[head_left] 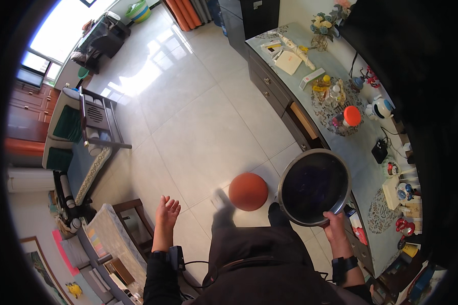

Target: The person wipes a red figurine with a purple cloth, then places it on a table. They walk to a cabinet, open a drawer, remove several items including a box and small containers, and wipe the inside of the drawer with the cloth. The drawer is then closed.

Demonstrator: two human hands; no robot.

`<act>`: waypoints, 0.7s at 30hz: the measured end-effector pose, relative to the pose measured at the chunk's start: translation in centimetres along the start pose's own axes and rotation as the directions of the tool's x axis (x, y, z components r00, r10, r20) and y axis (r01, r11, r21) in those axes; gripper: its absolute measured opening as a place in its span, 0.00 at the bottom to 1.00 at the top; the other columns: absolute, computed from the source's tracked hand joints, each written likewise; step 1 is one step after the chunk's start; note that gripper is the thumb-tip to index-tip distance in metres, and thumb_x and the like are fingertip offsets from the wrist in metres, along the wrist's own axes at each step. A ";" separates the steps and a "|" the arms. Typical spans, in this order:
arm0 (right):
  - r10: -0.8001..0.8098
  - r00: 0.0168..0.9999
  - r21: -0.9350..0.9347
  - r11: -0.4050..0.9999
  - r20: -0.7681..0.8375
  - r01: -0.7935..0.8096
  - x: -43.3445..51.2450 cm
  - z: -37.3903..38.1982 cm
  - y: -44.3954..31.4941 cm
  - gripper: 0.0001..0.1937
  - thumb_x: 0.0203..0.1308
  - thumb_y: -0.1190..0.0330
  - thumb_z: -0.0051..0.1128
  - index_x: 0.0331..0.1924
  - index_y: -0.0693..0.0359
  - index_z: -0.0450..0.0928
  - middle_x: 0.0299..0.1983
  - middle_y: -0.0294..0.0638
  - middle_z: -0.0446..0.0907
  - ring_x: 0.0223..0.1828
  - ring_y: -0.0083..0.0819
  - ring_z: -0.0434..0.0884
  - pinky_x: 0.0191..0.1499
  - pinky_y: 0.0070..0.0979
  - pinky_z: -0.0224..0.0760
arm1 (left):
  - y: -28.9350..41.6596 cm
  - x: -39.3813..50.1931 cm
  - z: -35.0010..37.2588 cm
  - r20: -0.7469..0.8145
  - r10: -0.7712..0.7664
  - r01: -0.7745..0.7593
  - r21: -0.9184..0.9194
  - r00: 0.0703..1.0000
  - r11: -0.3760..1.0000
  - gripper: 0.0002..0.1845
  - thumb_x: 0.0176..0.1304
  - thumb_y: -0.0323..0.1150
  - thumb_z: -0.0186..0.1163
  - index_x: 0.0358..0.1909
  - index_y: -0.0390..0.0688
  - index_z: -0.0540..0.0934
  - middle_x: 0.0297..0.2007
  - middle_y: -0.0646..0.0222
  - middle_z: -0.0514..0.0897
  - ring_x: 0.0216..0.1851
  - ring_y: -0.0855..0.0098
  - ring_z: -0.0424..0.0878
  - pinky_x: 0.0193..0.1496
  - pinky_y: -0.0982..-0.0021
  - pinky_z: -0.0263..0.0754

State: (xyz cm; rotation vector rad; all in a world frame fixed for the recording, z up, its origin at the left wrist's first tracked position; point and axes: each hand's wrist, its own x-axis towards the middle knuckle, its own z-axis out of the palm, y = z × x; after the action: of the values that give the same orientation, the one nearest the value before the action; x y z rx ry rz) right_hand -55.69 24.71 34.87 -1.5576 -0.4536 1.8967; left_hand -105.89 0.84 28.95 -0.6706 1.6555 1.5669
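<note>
My right hand (pixel 335 225) grips the near rim of a round dark pan (pixel 309 187) with a grey metal edge. The pan hangs beside the sideboard, its broad dark face turned up towards me. Over the floor at the left, my left hand (pixel 167 213) is raised with its fingers loosely apart and nothing in it. Between the two hands, a reddish-orange ball (pixel 248 191) is on the tiled floor in front of my feet. One foot (pixel 220 202), left of the ball, is blurred; the other is partly hidden by the pan.
A long sideboard (pixel 351 152) runs along the right, with a red-lidded jar (pixel 352 116) and several small items on top. One drawer (pixel 303 118) is pulled out. At left stand a marble-topped table (pixel 116 236) and a wooden-armed sofa (pixel 76 145). Glossy tiles (pixel 198 122) stretch ahead.
</note>
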 end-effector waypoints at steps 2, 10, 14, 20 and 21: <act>-0.017 0.999 0.032 0.999 -0.029 0.018 0.8 3.0 0.1 0.26 0.51 0.81 0.47 0.58 0.68 0.65 0.52 0.47 0.74 0.50 0.43 0.79 0.47 0.40 0.81 | 2.7 2.9 1.0 -0.022 -0.001 0.002 0.024 1.000 1.000 0.28 0.69 0.51 0.52 0.61 0.41 0.66 0.59 0.55 0.66 0.59 0.57 0.69 0.63 0.55 0.67; 0.026 0.981 0.250 0.968 -0.192 0.023 1.1 14.7 5.0 0.29 0.49 0.80 0.50 0.60 0.61 0.66 0.56 0.45 0.74 0.55 0.41 0.77 0.52 0.38 0.78 | 16.6 18.2 5.6 0.076 -0.057 0.047 0.132 0.995 0.990 0.29 0.68 0.51 0.55 0.61 0.41 0.66 0.56 0.57 0.69 0.54 0.60 0.73 0.59 0.57 0.69; 0.056 0.949 0.362 0.930 -0.311 0.064 1.0 19.1 7.6 0.27 0.49 0.79 0.50 0.58 0.63 0.67 0.53 0.46 0.74 0.50 0.41 0.78 0.46 0.36 0.80 | 23.1 23.2 9.3 0.147 -0.046 0.014 0.215 0.988 0.976 0.26 0.66 0.50 0.58 0.59 0.44 0.69 0.54 0.60 0.73 0.54 0.62 0.73 0.60 0.59 0.70; 0.093 0.927 0.383 0.922 -0.364 0.058 1.7 23.5 9.1 0.26 0.50 0.79 0.50 0.58 0.63 0.67 0.53 0.45 0.74 0.50 0.39 0.78 0.47 0.34 0.79 | 27.6 24.5 15.9 0.277 -0.084 -0.015 0.339 0.957 0.941 0.27 0.66 0.48 0.57 0.60 0.43 0.69 0.57 0.57 0.71 0.57 0.60 0.73 0.61 0.58 0.69; 0.093 0.928 0.401 0.914 -0.361 0.065 2.1 24.0 9.1 0.26 0.49 0.80 0.50 0.57 0.63 0.68 0.53 0.44 0.74 0.50 0.38 0.78 0.46 0.33 0.79 | 28.0 24.6 17.1 0.282 -0.089 -0.019 0.359 0.955 0.933 0.27 0.66 0.48 0.57 0.61 0.43 0.68 0.57 0.56 0.70 0.58 0.60 0.72 0.61 0.58 0.69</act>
State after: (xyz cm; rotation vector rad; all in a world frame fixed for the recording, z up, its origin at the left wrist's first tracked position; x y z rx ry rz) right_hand -81.29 22.38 33.43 -1.5788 0.1198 1.5236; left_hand -139.74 23.86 26.37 -0.2574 1.6300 1.2217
